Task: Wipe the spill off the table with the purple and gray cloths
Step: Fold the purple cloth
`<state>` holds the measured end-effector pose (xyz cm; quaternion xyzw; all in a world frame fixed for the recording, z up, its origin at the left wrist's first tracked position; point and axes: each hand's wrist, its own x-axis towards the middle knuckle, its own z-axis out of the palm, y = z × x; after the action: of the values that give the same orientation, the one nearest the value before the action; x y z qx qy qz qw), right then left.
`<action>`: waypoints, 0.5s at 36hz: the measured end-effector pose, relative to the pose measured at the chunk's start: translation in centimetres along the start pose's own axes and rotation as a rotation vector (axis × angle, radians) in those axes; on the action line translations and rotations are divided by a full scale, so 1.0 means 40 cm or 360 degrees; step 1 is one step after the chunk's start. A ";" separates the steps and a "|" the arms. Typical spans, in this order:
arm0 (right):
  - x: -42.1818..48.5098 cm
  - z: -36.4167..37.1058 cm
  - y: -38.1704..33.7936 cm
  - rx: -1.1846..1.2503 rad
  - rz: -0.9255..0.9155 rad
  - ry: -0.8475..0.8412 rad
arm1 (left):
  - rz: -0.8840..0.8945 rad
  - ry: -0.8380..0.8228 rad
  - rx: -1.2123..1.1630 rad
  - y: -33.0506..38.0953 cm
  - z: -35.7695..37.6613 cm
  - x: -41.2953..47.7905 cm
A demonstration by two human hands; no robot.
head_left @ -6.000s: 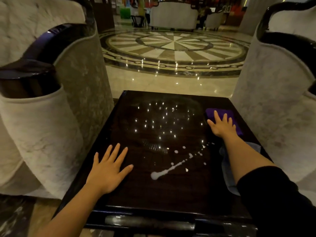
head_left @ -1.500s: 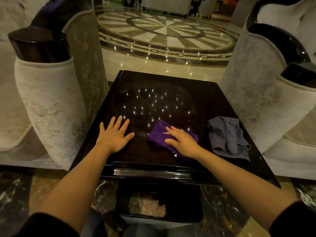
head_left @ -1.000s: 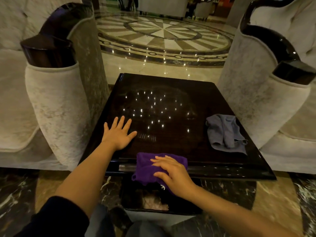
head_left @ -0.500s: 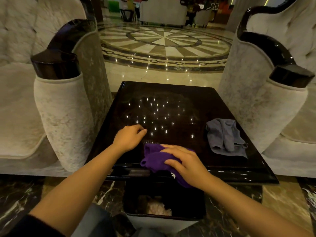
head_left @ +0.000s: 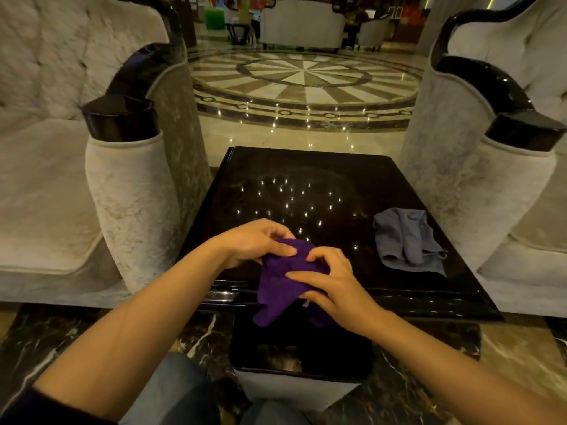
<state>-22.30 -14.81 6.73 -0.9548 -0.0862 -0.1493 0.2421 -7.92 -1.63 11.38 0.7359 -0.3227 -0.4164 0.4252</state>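
Note:
The purple cloth [head_left: 277, 286] hangs bunched over the near edge of the glossy black table [head_left: 313, 167], held by both hands. My left hand [head_left: 251, 242] pinches its upper left part. My right hand [head_left: 329, 280] grips its right side with the fingers curled into the fabric. The gray cloth [head_left: 406, 237] lies crumpled on the right side of the table, apart from both hands. No white spill shows on the dark tabletop; only small light reflections do.
A black-lined bin [head_left: 299, 366] stands on the floor right below the held cloth. Pale upholstered armchairs with black arm caps flank the table on the left [head_left: 129, 191] and right [head_left: 491, 185]. Polished patterned marble floor lies beyond.
The spill seen six seconds ago is gone. My right hand dragged the purple cloth to the near edge and lifted it; my left hand left the tabletop and took hold of the cloth too.

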 end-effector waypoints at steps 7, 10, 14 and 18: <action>-0.019 -0.022 0.009 0.0100 -0.0013 0.0186 | 0.0268 0.0045 0.0049 0.054 0.030 -0.032; -0.015 -0.051 0.022 0.0205 0.0044 0.0303 | 0.0350 0.0093 0.0083 0.080 0.039 -0.042; 0.015 -0.114 0.049 0.0296 0.0270 0.0052 | 0.0378 0.0095 0.0235 0.104 0.040 -0.058; 0.046 -0.159 0.080 0.0432 0.0432 -0.0422 | 0.0395 0.0140 0.0354 0.113 0.043 -0.073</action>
<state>-21.34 -20.52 11.26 -0.9276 -0.0072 0.0244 0.3726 -11.28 -1.76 15.93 0.7505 -0.4363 -0.2899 0.4029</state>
